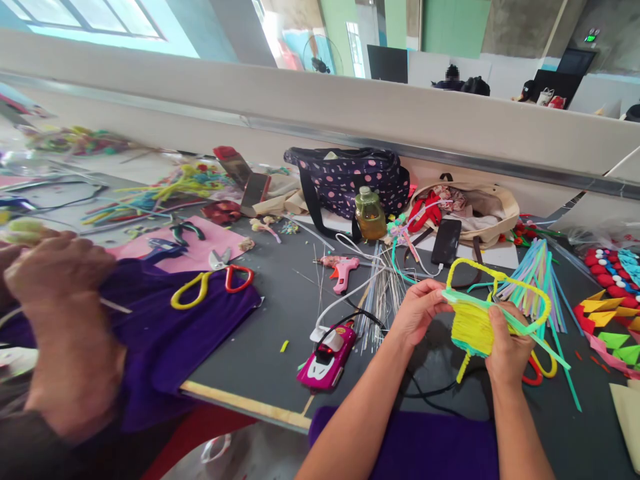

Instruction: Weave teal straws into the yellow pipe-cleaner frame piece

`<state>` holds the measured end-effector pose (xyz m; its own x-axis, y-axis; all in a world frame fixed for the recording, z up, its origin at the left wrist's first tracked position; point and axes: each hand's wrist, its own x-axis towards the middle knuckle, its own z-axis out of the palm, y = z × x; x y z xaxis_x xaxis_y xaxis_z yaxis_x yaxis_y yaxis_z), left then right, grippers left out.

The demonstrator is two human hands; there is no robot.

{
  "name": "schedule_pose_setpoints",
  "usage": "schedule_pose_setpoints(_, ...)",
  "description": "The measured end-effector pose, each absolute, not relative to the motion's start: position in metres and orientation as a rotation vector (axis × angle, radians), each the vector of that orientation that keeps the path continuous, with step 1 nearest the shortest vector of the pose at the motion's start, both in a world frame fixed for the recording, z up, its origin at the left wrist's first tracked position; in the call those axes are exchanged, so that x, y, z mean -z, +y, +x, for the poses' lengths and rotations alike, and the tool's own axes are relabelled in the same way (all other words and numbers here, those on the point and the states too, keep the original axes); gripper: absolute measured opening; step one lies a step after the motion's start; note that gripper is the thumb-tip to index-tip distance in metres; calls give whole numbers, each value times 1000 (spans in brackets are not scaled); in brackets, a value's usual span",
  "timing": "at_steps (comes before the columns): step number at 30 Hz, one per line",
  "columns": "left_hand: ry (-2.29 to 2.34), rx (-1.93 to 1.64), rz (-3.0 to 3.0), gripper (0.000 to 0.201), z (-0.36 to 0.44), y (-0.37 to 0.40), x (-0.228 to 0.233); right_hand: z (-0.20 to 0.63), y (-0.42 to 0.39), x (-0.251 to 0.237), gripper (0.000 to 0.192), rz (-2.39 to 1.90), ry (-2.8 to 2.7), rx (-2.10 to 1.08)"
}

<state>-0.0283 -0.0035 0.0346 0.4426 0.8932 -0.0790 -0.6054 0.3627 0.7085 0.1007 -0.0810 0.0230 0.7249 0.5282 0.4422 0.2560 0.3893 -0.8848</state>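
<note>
— Where is the woven piece found, and which way is it set?

— A yellow pipe-cleaner weaving (473,327) is held at the lower right of the frame, just above the dark grey table (280,313). Its long axis is laid roughly left to right, tilting down toward the right. A looped yellow handle (495,275) is arched over its top, and a pale green stem (543,347) is pointed out toward the lower right.

— And the hands?

— The left end is pinched by the left hand (419,310), fingers closed on the green strand. The woven body is grasped by the right hand (507,350), thumb pressed on its front. At the left edge, another person's hand (55,267) is seen clenched over purple cloth (170,333), blurred.

— What is seen of the surface and the room?

— The table is matte and littered. A pink glue gun (343,270) and a bundle of thin wires (383,300) are laid left of the hands, with a pink car-shaped object (327,357) nearer the table edge. Scissors with yellow and red handles (213,280) are rested on the cloth. Behind, a polka-dot bag (350,180), a bottle of yellowish liquid (370,213) and a black phone (446,241) are set against a pale partition wall (300,113). Pastel stems (535,280) are fanned out at the right. Beyond the wall, windows and green walls are visible.

— Textures?

— The weaving is fuzzy and tightly wound; the cloth is soft and plush.
</note>
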Motion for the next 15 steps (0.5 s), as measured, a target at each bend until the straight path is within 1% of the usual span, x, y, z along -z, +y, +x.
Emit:
schedule_pose_setpoints(10,498,-1007,681,30,-30,-2,-36,99,-83,-24,21,-1223,-831,-175)
schedule_pose_setpoints(15,532,-1042,702,30,-29,-2,-37,99,-84,-24,18,-1207,-873,-169)
